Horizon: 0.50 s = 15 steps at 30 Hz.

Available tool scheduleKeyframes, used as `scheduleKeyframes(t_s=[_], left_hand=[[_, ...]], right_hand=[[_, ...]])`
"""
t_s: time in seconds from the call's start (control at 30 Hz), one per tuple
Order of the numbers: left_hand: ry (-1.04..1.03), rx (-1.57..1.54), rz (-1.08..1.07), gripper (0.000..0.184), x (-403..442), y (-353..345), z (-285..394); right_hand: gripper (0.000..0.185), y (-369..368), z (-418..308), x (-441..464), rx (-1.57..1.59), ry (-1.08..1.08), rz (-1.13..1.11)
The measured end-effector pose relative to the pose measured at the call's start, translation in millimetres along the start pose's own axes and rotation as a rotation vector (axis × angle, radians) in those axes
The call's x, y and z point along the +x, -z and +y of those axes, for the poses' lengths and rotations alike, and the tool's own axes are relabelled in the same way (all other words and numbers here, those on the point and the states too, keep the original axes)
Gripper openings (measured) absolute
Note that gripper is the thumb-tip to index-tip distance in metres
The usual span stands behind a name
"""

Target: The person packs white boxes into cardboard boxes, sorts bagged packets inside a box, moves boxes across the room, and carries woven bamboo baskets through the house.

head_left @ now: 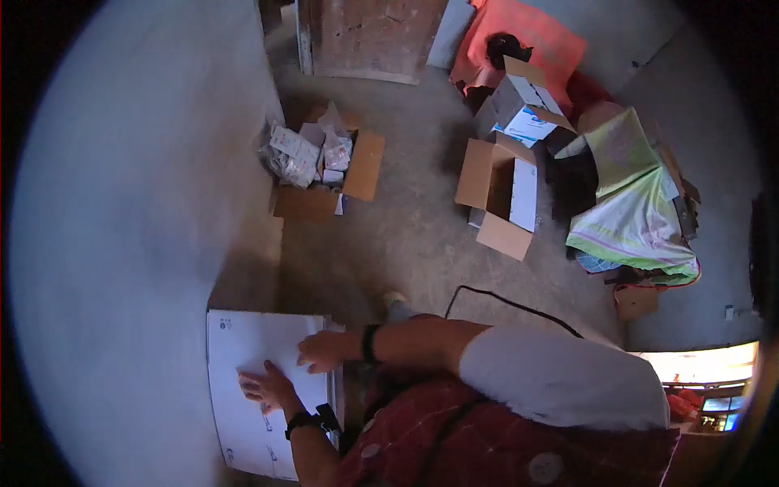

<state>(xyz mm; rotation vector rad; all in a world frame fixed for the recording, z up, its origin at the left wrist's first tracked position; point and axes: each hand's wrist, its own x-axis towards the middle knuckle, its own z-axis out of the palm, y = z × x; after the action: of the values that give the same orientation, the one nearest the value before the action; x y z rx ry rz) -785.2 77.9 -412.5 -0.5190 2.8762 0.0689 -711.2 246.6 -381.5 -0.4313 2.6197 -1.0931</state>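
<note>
A large white cardboard box [243, 341] with small printed marks stands against the wall at lower left, its flat top facing me. My left hand [268, 387], a dark watch at its wrist, lies on that top with the fingers spread. Close by, my right hand [326, 351] rests over the box's right part, a dark band on its wrist. Its fingers are curled in together, and whatever may be between them is too small to make out.
An open carton [365, 166] of plastic-wrapped packs sits by the wall. Another open carton [479, 178] stands mid-floor, with a white-and-blue box [523, 109] behind it. Green-and-white cloth [629, 203] covers things at right. A dark cord [511, 300] lies near me; a wooden door [369, 40] stands behind.
</note>
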Motion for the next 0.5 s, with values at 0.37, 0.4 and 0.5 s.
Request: scheduleKeyframes(t_s=[0.37,0.4,0.5], left_hand=[[-0.348,-0.374,0.09,0.081,45.0,-49.6,-22.5],[-0.197,-0.246,0.003,0.08,38.7,-32.6,-12.7],[0.074,0.058,-0.077,0.077,35.9,-0.6,14.1]], right_hand=[[0.023,173.7,307.3,-190.3,-0.192,-0.434,0.042],[0.021,180.8,346.9,-211.0,-0.253,-0.319,0.157],[0.022,235.6,387.4,-244.4,-0.084,-0.681,0.14]])
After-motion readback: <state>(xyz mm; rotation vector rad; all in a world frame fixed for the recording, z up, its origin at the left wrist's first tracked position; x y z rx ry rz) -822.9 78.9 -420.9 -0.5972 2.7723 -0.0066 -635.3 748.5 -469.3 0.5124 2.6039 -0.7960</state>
